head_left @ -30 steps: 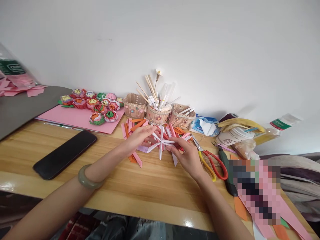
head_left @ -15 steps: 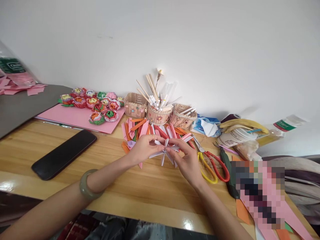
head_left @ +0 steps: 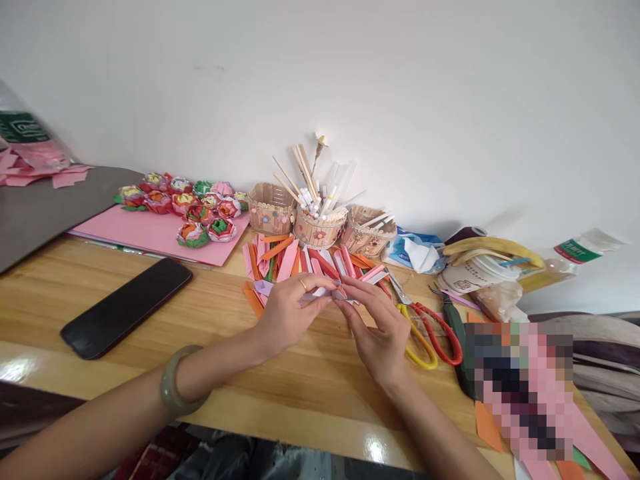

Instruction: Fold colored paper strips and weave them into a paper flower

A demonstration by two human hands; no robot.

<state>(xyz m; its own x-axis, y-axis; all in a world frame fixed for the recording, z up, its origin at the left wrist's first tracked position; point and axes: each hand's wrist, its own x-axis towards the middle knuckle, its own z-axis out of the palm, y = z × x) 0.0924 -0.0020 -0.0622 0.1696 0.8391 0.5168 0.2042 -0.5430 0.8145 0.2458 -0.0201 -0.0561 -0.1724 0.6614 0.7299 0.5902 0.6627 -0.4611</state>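
My left hand (head_left: 293,310) and my right hand (head_left: 377,327) meet above the front of a pile of folded paper strips (head_left: 285,257). Between their fingertips they pinch a small piece made of folded paper (head_left: 339,293), pale with a touch of pink; the fingers cover most of it. Both hands have their fingers closed on it. The pile behind mixes pink, orange, red, white and lilac strips. To the right of my right hand lie scissors (head_left: 434,333) with one yellow and one red handle. A bangle (head_left: 175,380) circles my left wrist.
Three small wooden baskets (head_left: 320,230) stand by the wall, the middle one full of sticks. Folded paper flowers (head_left: 193,213) sit on pink paper (head_left: 135,233). A black phone (head_left: 127,307) lies left. Green-handled pliers (head_left: 459,347), a lidded cup (head_left: 473,273) and a banana (head_left: 500,248) are right.
The pale folded paper, earlier splayed like a star between my fingertips, now appears turned and more covered by them. My right hand has shifted slightly right and its fingers are straighter.
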